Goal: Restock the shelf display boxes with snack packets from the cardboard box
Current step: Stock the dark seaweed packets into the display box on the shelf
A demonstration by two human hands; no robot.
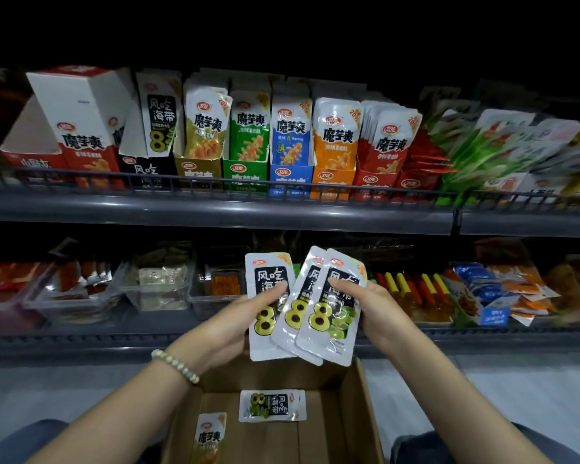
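Note:
Three white-and-black snack packets (pixel 318 343) with a big yellow "8" are fanned out above the cardboard box (pixel 359 413). My left hand (pixel 241 316) grips the leftmost one, thumb across its front. My right hand (pixel 372 309) grips the two overlapping packets on the right. Inside the box lie one more black-and-white packet (pixel 272 405) and a yellow packet (pixel 210 437). On the upper shelf, the matching black display box (pixel 148 169) stands second from the left, with a white flap raised behind it.
A row of coloured display boxes (pixel 248 142) fills the upper shelf behind a dark rail (pixel 215 182). An empty white-and-red box (pixel 77 122) leans at the left. The lower shelf holds clear trays (pixel 154 289) and loose snacks. My knees flank the cardboard box.

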